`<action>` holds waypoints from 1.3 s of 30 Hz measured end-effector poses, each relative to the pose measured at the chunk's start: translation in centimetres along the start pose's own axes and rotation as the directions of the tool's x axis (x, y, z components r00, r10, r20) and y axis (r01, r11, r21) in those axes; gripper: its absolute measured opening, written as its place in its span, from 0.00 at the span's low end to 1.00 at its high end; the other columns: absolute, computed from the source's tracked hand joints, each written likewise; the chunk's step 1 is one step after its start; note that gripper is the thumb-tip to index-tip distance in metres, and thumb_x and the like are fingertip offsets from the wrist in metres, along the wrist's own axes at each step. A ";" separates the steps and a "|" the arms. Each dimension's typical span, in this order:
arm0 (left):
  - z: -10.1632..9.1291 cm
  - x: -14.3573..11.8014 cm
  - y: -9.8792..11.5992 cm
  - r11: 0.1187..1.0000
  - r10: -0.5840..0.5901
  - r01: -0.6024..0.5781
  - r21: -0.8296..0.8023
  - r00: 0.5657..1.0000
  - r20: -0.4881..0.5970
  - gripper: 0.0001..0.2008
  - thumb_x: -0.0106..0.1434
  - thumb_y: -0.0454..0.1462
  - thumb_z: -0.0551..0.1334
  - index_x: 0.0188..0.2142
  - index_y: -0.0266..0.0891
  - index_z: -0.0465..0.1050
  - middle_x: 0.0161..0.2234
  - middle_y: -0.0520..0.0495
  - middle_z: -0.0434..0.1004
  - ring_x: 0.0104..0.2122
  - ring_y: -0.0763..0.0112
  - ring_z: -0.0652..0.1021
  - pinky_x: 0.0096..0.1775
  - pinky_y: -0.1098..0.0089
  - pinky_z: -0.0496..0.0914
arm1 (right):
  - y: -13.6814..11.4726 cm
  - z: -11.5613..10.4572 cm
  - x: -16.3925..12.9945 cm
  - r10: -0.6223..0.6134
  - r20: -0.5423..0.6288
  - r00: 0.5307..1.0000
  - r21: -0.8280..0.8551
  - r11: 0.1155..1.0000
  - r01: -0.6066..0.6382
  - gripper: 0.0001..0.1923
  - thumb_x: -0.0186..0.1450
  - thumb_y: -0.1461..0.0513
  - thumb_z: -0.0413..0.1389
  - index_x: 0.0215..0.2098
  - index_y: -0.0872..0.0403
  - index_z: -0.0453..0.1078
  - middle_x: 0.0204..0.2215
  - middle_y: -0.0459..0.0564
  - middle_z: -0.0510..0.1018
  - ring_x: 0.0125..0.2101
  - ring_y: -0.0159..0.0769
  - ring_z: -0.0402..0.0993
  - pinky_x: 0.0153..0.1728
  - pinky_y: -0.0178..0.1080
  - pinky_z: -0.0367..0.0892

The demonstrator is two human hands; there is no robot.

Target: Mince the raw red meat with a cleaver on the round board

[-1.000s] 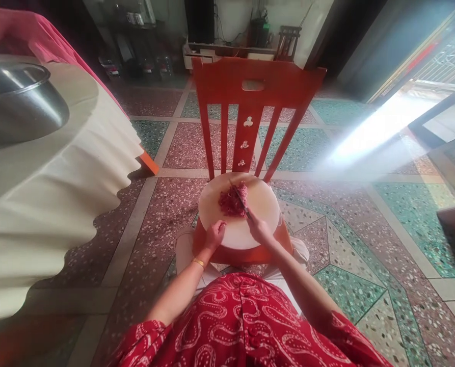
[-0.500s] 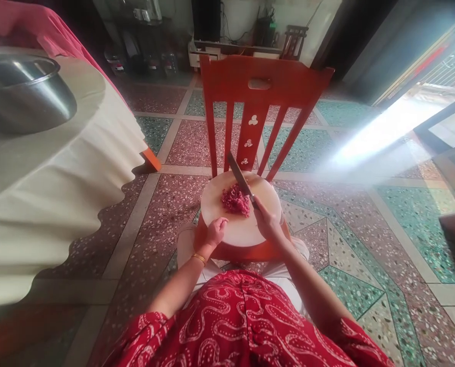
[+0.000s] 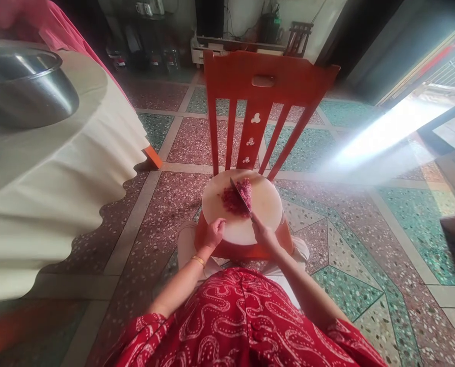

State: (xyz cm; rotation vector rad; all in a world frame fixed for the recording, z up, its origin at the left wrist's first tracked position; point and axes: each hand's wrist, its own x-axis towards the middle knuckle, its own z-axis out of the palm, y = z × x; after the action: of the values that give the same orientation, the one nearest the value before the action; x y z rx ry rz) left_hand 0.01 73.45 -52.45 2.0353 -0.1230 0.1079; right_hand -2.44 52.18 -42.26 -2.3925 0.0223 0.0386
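Head view: chopped red meat [image 3: 230, 204] heaped near the middle of a round cutting board [image 3: 267, 204], a few bits strayed left of the pile. Kitchen knife [image 3: 241, 198] lies slantwise across the heap, tip pointing away and leftward, handle toward the wearer. Right hand [image 3: 264, 236] closed round the handle, over the board's right side. Left hand [image 3: 215, 233] curled into a loose fist at the near left rim, holding nothing visible; whether it touches the board, cannot tell. Gold-coloured bangle [image 3: 198, 261] on that wrist. Board sits on the seat of a reddish wooden chair [image 3: 299, 76], slatted back on the far side, clover-shaped cut-outs down its middle slat. Wearer's patterned red shirt [image 3: 227, 316] close below. Terrazzo floor [image 3: 181, 204] around. Well left, a metal pot [image 3: 28, 99] on a cream cloth [image 3: 78, 178] with scalloped hem; pink cloth [image 3: 62, 30] behind.
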 end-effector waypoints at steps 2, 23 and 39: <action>0.1 0.2 -0.2 1.000 0.013 -0.013 0.004 1.000 0.007 0.10 0.62 0.35 0.52 0.34 0.38 0.72 0.30 0.48 0.76 0.30 0.71 0.75 0.35 0.72 0.68 | 0.1 -0.3 -0.2 0.034 0.045 0.998 -0.003 0.999 -0.033 0.24 0.65 0.60 0.46 0.60 0.49 0.60 0.44 0.51 0.77 0.45 0.42 0.73 0.47 0.43 0.67; 0.3 0.3 -0.4 0.996 0.059 -0.060 0.061 0.998 0.013 0.09 0.61 0.34 0.53 0.34 0.39 0.72 0.30 0.48 0.76 0.32 0.70 0.75 0.37 0.71 0.69 | -0.7 -0.1 0.4 0.063 0.047 0.997 0.003 0.998 -0.063 0.24 0.65 0.61 0.46 0.60 0.50 0.60 0.44 0.51 0.77 0.45 0.42 0.73 0.47 0.43 0.67; 0.0 0.2 0.2 0.995 0.092 -0.093 0.036 0.995 0.027 0.10 0.62 0.34 0.52 0.33 0.38 0.71 0.32 0.46 0.76 0.35 0.69 0.75 0.40 0.69 0.68 | 3.1 -2.2 0.4 0.210 0.136 0.968 0.508 0.824 -0.250 0.30 0.61 0.47 0.48 0.55 0.56 0.61 0.12 0.35 0.60 0.10 0.25 0.54 0.11 0.28 0.53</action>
State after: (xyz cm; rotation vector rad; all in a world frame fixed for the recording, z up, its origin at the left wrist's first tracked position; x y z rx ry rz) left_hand 0.22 73.40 -52.26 2.0689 -0.2329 0.1441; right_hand -2.03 48.45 -42.76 -1.8256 0.2571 0.2094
